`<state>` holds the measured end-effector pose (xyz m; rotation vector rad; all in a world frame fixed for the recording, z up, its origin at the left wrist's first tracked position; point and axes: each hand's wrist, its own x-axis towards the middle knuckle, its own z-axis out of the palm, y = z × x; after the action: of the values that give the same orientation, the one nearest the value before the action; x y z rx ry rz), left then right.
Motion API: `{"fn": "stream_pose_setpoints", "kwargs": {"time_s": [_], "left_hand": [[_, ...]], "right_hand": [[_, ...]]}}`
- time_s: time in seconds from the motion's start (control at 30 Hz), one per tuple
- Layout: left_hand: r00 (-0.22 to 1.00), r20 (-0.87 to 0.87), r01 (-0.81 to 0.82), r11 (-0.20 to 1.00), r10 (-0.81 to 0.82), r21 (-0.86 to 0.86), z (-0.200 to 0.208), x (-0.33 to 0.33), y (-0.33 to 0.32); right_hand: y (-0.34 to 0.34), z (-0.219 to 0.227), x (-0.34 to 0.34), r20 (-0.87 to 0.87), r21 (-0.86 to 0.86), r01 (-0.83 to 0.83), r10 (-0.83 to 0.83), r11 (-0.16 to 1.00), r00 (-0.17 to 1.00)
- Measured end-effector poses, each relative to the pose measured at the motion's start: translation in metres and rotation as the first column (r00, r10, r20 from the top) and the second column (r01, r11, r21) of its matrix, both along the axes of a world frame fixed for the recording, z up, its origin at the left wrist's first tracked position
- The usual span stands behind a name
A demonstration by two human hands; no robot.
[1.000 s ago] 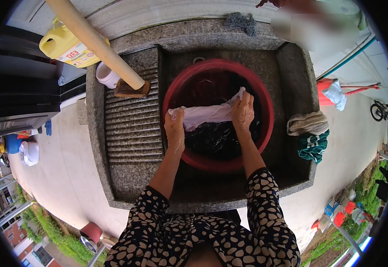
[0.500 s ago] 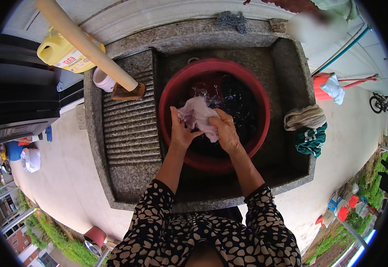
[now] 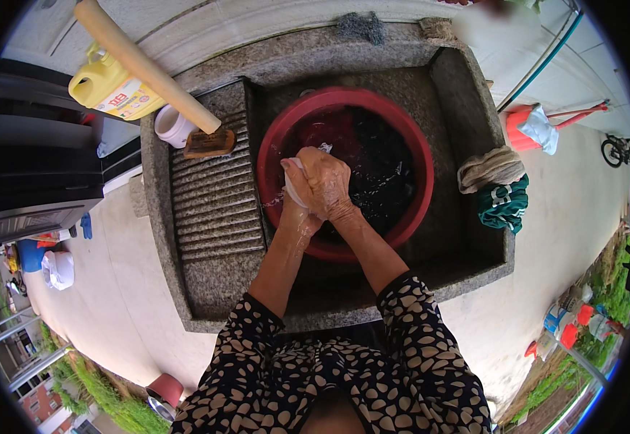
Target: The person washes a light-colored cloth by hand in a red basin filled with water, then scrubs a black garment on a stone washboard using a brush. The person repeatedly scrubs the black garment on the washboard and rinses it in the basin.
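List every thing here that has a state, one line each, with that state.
Left hand: closed on the white cloth, wet.
Right hand: clamped over the cloth, above the left hand.
White cloth: bunched up, squeezed between both hands.
Red basin: sitting in the stone sink, holding dark water and dark laundry.
Yellow jug: lying tilted beside the sink.
White cup: upright.
Green garment: draped over the sink's rim.

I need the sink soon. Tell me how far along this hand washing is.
Done, it seems: two pieces, a beige one and a green one, lie draped on the stone sink's right rim. In hand: both hands, left hand and right hand, squeeze a white cloth over the red basin. Left: dark laundry sits soaking in the basin.
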<state>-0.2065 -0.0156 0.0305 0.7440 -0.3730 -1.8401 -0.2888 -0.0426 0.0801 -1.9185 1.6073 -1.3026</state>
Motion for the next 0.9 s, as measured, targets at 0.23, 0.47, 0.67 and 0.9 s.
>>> {"fn": "stream_pose_setpoints", "kwargs": {"time_s": [0.23,0.47,0.67,0.9], "left_hand": [[0.538,0.841,-0.174,0.984,0.060,0.042,0.050,0.023,-0.012],[-0.034,0.974,0.075,0.972,0.226,-0.223,-0.058,-0.015,-0.022],[-0.306,0.944,0.302,0.953,0.126,-0.030,-0.123,-0.012,-0.021],[0.152,0.927,-0.043,0.939,0.344,-0.342,-0.053,0.002,-0.011]], "right_hand": [[-0.016,-0.021,-0.139,-0.177,0.064,0.467,-0.450,0.882,0.875],[-0.012,-0.100,-0.103,-0.354,0.115,0.301,-0.244,0.947,0.903],[-0.001,-0.184,-0.096,-0.462,0.373,0.286,-0.091,0.883,0.882],[-0.027,-0.097,-0.156,0.153,0.607,-0.086,-0.010,0.790,0.988]]}}
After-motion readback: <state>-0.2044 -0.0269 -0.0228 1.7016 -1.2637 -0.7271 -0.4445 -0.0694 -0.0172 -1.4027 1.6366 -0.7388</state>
